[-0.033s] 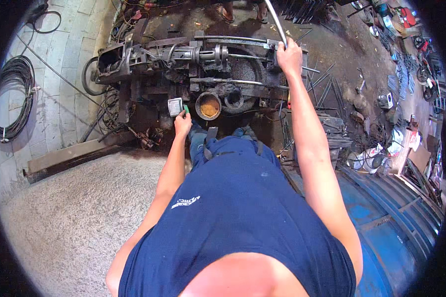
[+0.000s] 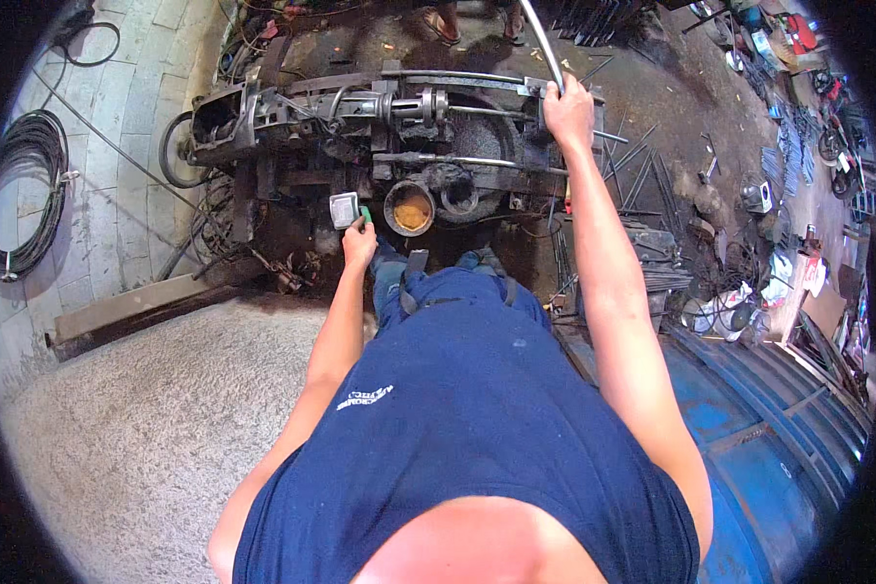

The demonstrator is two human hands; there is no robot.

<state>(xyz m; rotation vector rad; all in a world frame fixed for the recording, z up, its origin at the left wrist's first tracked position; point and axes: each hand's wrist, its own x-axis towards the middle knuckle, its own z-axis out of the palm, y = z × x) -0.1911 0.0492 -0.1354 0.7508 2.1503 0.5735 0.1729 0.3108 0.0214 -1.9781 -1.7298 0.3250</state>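
My right hand (image 2: pixel 569 115) is closed around a shiny metal rod (image 2: pixel 545 44), which rises out of the top of the view. It is at the right end of a dark, greasy machine (image 2: pixel 414 107) with horizontal bars and a round chuck-like part. Lower left of it, my left hand (image 2: pixel 360 243) has its fingers curled at a small green piece (image 2: pixel 365 215) beside a pale grey box (image 2: pixel 344 209). Whether the fingers grip the green piece or only press on it is hard to see. A round can (image 2: pixel 409 209) with orange-brown contents stands just right of that hand.
Coiled black cable (image 2: pixel 27 195) hangs on the pale wall at left. Loose metal rods (image 2: pixel 642 180) lie on the dirty floor at right. A blue metal panel (image 2: pixel 749 457) is at lower right. Another person's feet (image 2: pixel 445 24) show beyond the machine.
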